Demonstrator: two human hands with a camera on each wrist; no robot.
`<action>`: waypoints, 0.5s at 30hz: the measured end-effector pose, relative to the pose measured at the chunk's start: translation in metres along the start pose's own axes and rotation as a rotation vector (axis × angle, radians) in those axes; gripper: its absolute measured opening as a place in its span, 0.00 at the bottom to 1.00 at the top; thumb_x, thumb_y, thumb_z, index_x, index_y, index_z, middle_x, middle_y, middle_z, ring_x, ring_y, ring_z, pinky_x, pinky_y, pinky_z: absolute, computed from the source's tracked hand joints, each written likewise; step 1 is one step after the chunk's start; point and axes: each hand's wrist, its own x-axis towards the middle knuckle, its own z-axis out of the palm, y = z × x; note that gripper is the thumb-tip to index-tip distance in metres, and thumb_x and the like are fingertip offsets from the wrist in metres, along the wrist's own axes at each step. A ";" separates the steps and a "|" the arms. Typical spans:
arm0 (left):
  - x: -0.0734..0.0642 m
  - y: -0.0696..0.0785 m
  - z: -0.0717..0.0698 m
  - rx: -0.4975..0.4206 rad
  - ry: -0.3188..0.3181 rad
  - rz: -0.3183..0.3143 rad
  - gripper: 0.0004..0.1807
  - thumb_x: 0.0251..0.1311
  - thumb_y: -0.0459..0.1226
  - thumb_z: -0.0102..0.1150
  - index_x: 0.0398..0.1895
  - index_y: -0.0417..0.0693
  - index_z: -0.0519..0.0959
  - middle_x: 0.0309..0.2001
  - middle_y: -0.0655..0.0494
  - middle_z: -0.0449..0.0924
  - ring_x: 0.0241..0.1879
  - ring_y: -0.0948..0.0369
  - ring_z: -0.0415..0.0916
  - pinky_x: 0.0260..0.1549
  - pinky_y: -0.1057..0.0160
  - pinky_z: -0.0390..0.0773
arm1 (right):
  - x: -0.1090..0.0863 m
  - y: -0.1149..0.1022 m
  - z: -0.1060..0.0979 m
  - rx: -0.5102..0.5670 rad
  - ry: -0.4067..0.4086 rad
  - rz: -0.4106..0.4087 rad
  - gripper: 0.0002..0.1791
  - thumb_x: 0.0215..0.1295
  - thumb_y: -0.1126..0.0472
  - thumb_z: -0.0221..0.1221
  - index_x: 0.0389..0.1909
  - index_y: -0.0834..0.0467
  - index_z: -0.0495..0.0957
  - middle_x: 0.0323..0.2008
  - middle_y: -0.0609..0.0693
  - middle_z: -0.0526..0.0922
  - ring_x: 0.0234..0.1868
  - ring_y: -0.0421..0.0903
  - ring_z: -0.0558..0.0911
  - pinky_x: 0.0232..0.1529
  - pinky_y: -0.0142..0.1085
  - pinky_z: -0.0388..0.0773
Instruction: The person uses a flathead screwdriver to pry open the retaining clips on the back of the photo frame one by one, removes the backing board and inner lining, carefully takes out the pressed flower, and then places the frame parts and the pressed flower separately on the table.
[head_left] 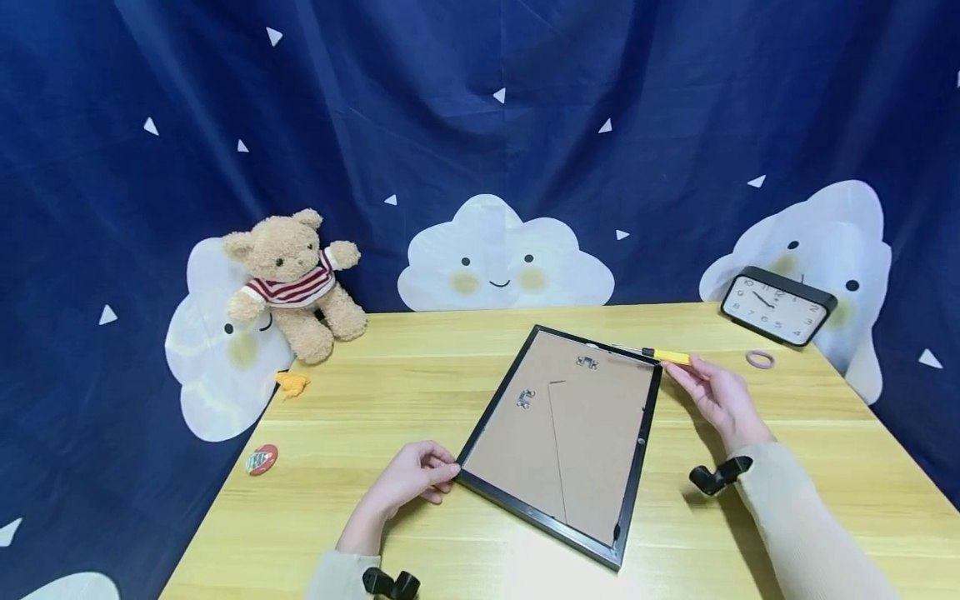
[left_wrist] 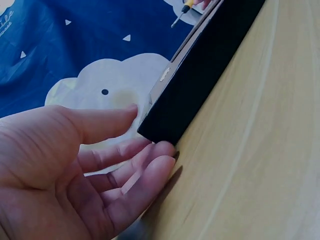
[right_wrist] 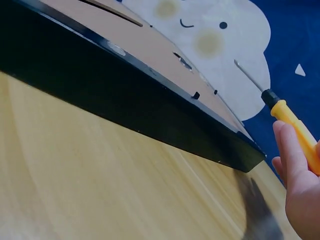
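Picture frame [head_left: 581, 454]: lies back-up on the tabletop [head_left: 375, 375], slanted between your two hands, its brown backing and metal hangers [head_left: 587, 362] showing.
Left hand [head_left: 415, 481]: your grip here is narrow, thumb and fingertips taking the frame's near left corner.
Right hand [head_left: 718, 395]: your grip holds the yellow screwdriver [head_left: 667, 356] by its handle, just beside the far right corner, the shaft pointing left.
Screwdriver tip: from above it lines up with the frame's far edge, yet from your right wrist it shows against the cloud on the curtain [right_wrist: 300, 97]; it is probably off the frame, though contact is hard to judge.
Edge tabs [right_wrist: 196, 95]: small and dark, along the frame's inner edge.
Step in hand: you appear to be steadying the frame and working at the fastenings of its backing.
Next move: likely calls for you to keep that near left corner firm, seat the tip under one tab and lever gently, without scoring the backing.
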 end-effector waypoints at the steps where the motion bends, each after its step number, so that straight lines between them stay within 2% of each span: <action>1: 0.000 -0.001 0.000 -0.003 -0.005 0.004 0.17 0.53 0.36 0.65 0.41 0.32 0.73 0.32 0.46 0.75 0.28 0.56 0.78 0.26 0.57 0.83 | 0.001 0.000 -0.001 0.008 -0.003 0.009 0.14 0.70 0.72 0.41 0.40 0.76 0.75 0.43 0.72 0.76 0.49 0.64 0.76 0.64 0.40 0.57; 8: 0.004 -0.004 0.001 0.003 -0.012 0.040 0.18 0.46 0.28 0.68 0.40 0.32 0.73 0.33 0.46 0.74 0.27 0.57 0.76 0.26 0.58 0.83 | 0.007 0.002 -0.004 0.034 0.007 0.036 0.15 0.71 0.71 0.41 0.39 0.76 0.75 0.43 0.73 0.76 0.48 0.66 0.76 0.64 0.40 0.56; 15: 0.006 -0.005 -0.001 -0.021 0.050 0.030 0.16 0.46 0.27 0.68 0.38 0.31 0.73 0.31 0.46 0.74 0.28 0.57 0.77 0.27 0.58 0.83 | 0.008 0.003 -0.006 0.037 0.005 0.052 0.15 0.71 0.72 0.39 0.42 0.75 0.74 0.43 0.73 0.76 0.49 0.65 0.75 0.64 0.40 0.56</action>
